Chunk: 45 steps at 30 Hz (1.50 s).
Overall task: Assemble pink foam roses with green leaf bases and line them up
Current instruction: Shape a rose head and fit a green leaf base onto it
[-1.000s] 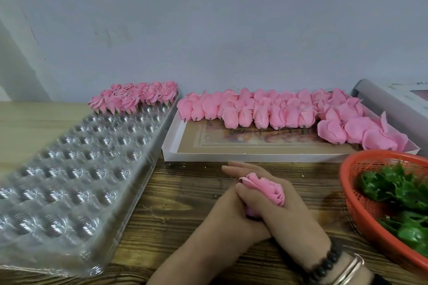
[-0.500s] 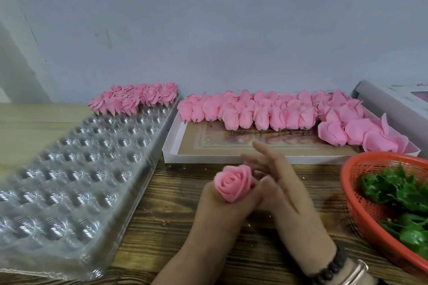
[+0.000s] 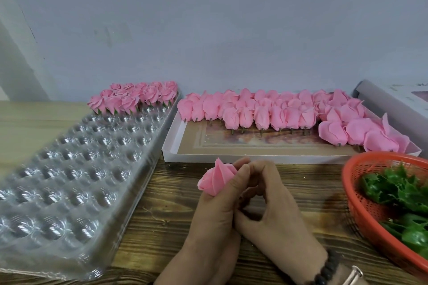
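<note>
A grey box [image 3: 393, 109] (only partly in view) sits on the wooden table [image 3: 162, 215] against the wall [image 3: 208, 30].

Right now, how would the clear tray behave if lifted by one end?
The clear tray looks like thin moulded plastic, so it would probably flex and sag. Mostly empty cups suggest it is light. The roses fill only its far end, so that end may dip.
</note>
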{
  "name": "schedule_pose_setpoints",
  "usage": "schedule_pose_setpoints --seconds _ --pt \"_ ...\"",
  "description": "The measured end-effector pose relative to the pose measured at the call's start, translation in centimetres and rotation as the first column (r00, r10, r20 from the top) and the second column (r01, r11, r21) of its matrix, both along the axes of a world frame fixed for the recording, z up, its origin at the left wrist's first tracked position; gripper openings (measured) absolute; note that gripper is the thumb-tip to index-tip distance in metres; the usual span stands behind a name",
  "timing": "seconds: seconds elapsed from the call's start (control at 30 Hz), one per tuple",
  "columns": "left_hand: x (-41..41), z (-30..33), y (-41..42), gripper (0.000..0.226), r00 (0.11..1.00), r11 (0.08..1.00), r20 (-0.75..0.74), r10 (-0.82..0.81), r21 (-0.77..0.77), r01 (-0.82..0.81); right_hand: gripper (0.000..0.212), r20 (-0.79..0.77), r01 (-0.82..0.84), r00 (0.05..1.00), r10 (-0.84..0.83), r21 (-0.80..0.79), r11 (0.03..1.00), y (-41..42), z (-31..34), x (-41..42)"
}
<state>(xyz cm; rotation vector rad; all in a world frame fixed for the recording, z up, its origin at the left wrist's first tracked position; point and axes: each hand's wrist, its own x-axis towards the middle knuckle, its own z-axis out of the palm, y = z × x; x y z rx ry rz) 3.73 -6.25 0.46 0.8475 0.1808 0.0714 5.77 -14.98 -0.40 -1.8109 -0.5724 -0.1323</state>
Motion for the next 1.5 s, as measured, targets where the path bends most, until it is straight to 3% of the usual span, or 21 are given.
schedule_pose_setpoints --seconds 0.27,0.43,0.57,0.67,0.77,0.87,0.97,1.03,1.13,1.3,1.37,1.43,1.5 --pt "0.0 0.0 0.3 0.032 0.998 0.999 -0.024 -0.049 -0.014 0.049 0.032 -0.010 0.027 1.000 -0.027 -0.004 1.000 0.2 0.1 -0.1" --pt "0.4 0.2 1.2 0.020 0.991 0.991 -0.007 -0.136 -0.022 0.136 0.020 -0.208 -0.129 0.964 0.165 0.177 0.976 -0.4 0.5 0.2" --pt "0.6 0.0 1.3 0.029 0.992 0.992 -0.044 -0.117 -0.049 0.114 0.018 -0.351 -0.189 0.889 0.294 0.303 0.934 -0.7 0.7 0.4" --pt "0.6 -0.2 1.2 0.019 0.994 0.994 -0.014 -0.112 0.013 0.112 0.030 -0.302 -0.144 0.931 0.205 0.213 0.966 -0.5 0.4 0.4" --pt "0.6 -0.4 1.2 0.042 0.994 0.994 -0.024 -0.107 0.031 0.108 0.026 -0.259 -0.126 0.953 0.158 0.137 0.983 -0.4 0.5 0.2" --pt "0.6 -0.3 1.4 0.042 0.992 0.991 -0.045 -0.121 0.048 0.123 0.010 -0.288 -0.165 0.937 0.200 0.141 0.976 -0.7 0.9 0.3" --pt "0.6 -0.1 1.6 0.033 0.991 0.986 -0.033 -0.129 0.104 0.131 0.012 -0.356 -0.249 0.883 0.306 0.198 0.948 -1.1 1.2 0.3" --pt "0.7 -0.3 1.7 0.029 0.993 0.990 -0.019 -0.118 0.080 0.119 0.006 -0.357 -0.247 0.882 0.308 0.205 0.947 -1.0 1.3 0.3" --pt "0.9 -0.4 1.7 0.035 0.994 0.992 -0.037 -0.107 0.063 0.109 0.014 -0.350 -0.229 0.898 0.265 0.141 0.963 -0.9 1.0 0.2" --pt "0.8 -0.5 1.9 0.032 0.988 0.972 0.010 -0.155 0.178 0.150 0.005 -0.422 -0.276 0.832 0.360 0.248 0.929 -1.2 1.5 0.4" --pt "0.8 -0.5 2.1 0.029 0.993 0.969 0.030 -0.118 0.220 0.108 0.008 -0.396 -0.262 0.848 0.351 0.261 0.929 -1.0 1.3 0.3" --pt "0.9 -0.6 2.6 0.035 0.994 0.952 0.101 -0.047 0.307 0.014 0.004 -0.331 -0.146 0.915 0.231 0.262 0.954 -1.0 0.9 0.4" --pt "1.0 -0.7 3.0 0.025 0.980 0.859 0.197 0.021 0.498 -0.118 0.006 -0.257 -0.016 0.963 0.085 0.259 0.966 -1.4 0.6 0.7"
